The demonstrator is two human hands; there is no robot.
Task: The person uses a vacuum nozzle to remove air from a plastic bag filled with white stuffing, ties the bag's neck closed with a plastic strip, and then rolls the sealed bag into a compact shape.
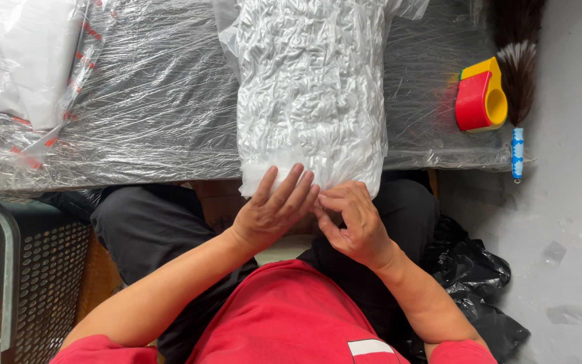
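A tall bundle of crumpled white material in a clear plastic bag (311, 87) lies across the plastic-wrapped table (156, 114), its near end hanging over the table's front edge. My left hand (274, 209) rests flat, fingers spread, against the bundle's near end. My right hand (351, 222) is beside it, fingers curled and pinching at the bag's bottom edge; what lies between the fingertips is too small to tell.
A red and yellow tape dispenser (481, 98) sits at the table's right end beside a dark feather duster (519, 61). White sheets in plastic (25, 61) lie at the left. A perforated basket (35, 283) stands lower left, a black bag (473, 276) lower right.
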